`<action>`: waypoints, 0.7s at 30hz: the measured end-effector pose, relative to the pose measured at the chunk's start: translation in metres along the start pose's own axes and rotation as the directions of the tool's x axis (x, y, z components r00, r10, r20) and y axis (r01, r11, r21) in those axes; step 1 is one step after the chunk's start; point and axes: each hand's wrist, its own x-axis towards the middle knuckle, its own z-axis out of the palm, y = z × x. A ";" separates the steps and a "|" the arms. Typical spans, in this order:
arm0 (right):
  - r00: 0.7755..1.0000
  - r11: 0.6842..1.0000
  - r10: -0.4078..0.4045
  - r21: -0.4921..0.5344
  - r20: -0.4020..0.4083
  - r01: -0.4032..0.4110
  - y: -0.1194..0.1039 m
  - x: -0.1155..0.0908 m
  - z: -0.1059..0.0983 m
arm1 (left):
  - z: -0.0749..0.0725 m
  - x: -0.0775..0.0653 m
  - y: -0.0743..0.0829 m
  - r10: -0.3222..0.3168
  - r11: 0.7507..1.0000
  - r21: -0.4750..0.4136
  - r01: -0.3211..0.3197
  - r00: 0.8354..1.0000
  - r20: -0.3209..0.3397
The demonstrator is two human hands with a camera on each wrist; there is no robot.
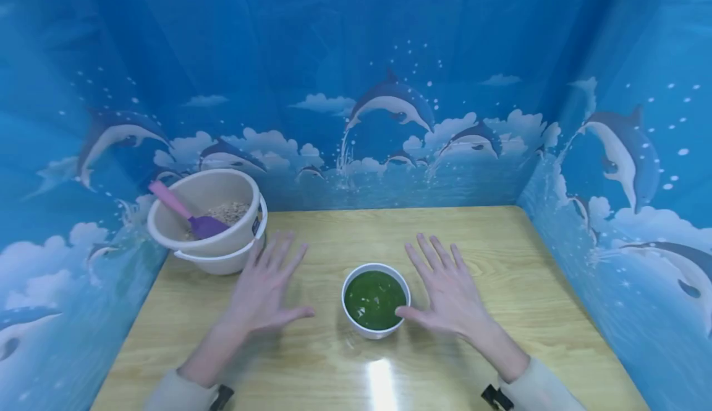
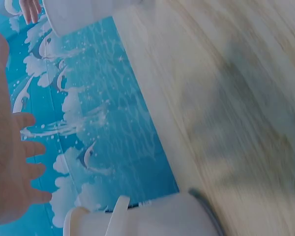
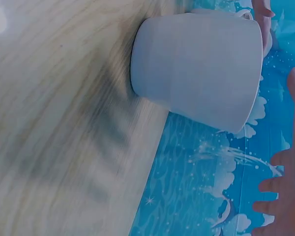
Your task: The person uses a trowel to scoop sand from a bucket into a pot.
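A white cup (image 1: 375, 332) holding a smooth dark green liquid (image 1: 376, 300) stands upright between my two hands. My left hand (image 1: 266, 293) is held above the table with fingers spread, holding nothing. Its fingertips overlap the edge of the white bucket (image 1: 214, 266) in the head view. To the cup's right, my right hand (image 1: 449, 300) is likewise spread and holds nothing. Its thumb crosses the cup's rim in the head view, but the right wrist view shows a gap between that thumb and the cup (image 3: 199, 69).
The bucket stands at the table's back left, with grainy pale material (image 1: 229, 213) inside. A shovel (image 1: 208, 226) with a purple blade and pink handle leans in it. Blue dolphin-print curtains (image 1: 311, 46) border the wooden table (image 1: 473, 232) at the back and sides.
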 end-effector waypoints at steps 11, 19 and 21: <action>0.996 0.996 -0.084 0.013 0.027 0.083 -0.018 0.029 0.000 | -0.008 -0.012 -0.025 -0.032 0.999 0.025 0.033 0.999 -0.031; 0.986 0.986 -0.165 0.017 0.015 0.165 -0.032 0.051 -0.002 | -0.014 -0.021 -0.047 -0.039 0.998 0.048 0.043 0.996 -0.084; 0.983 0.983 -0.181 0.020 0.011 0.181 -0.035 0.056 -0.004 | -0.015 -0.024 -0.053 -0.055 0.997 0.041 0.058 0.995 -0.081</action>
